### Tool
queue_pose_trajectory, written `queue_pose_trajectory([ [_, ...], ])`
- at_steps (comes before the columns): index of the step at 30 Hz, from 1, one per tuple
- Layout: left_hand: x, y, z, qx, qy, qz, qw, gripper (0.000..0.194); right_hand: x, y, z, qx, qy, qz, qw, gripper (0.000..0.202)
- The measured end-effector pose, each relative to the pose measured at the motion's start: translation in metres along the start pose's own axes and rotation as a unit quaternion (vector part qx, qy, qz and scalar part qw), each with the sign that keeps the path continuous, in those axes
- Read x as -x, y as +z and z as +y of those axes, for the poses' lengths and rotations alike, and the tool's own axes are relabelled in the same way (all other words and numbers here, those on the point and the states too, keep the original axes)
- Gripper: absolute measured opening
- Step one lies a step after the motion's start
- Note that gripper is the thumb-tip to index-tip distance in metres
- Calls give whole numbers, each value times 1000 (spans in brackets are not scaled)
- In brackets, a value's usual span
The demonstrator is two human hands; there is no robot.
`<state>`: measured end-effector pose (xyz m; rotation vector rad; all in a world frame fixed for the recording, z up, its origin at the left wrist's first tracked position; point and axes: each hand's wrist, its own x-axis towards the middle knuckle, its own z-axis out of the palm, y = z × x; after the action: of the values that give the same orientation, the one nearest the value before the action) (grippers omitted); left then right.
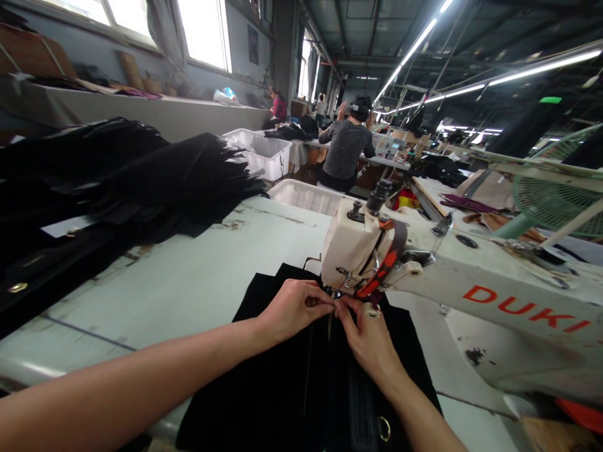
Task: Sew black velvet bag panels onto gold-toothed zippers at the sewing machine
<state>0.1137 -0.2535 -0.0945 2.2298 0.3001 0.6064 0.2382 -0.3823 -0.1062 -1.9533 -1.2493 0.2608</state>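
The sewing machine [351, 248] stands at centre right, its needle area just beyond my fingertips. Under it lies a black fabric piece [273, 376] with stepped edges, a dark strap [362, 408] and a gold-coloured ring [385, 429]. My left hand [296, 307] is closed in a pinch beside the needle, above the fabric. Thumb and fingers of my right hand [365, 329] are pinched close to the left fingertips. What either pinch holds is too small to make out. A thin pale pointed thing [330, 326] shows just below the fingertips.
A big pile of black pieces [117, 176] covers the table's left side. White plastic bins [306, 194] stand beyond the table [226, 263]. A person [348, 150] sits farther ahead with raised hands. A green fan [556, 188] is at the right.
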Motion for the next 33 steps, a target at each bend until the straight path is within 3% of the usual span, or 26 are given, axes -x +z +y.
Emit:
queue_pose_trajectory([
  [6,-5,1,-5,-15,-61,32,997,10,-3,-6,4,41,12,45,998,42],
  [11,-7,3,-5,-53,-75,48,995,12,-3,-12,1,58,27,76,995,33],
  [33,-8,3,-4,-94,-73,41,992,12,-5,-6,5,111,13,77,991,31],
])
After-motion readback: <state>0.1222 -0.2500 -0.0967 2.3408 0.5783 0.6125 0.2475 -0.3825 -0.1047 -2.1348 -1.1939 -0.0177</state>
